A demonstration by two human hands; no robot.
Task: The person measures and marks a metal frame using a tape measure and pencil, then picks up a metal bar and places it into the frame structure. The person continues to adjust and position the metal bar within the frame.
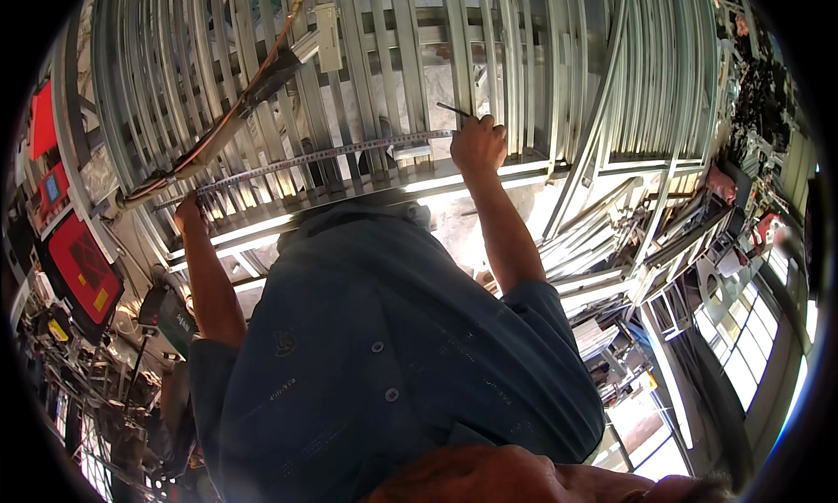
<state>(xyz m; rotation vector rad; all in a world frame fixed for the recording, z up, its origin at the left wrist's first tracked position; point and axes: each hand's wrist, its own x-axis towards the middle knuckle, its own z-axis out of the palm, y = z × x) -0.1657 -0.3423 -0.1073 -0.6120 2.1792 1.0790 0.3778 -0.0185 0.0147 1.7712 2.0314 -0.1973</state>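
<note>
A tape measure (325, 155) is stretched out, its pale blade lying across a row of parallel metal bars (394, 66). My left hand (188, 212) is closed at the blade's left end, near the frame's edge. At the other end, my right hand (480, 145) is closed round the tape. A thin dark stick like a pen (452, 110) juts from the same hand, pointing up and to the left. Whatever part of the tape lies inside my right fist is hidden.
A grey clamp-like tool (327, 36) with a cable (229, 119) lies over the bars at upper left. Red machines (83, 267) stand at the left. Long loose metal lengths (602, 223) are piled at the right. The frame's near rail (349, 193) runs just before my body.
</note>
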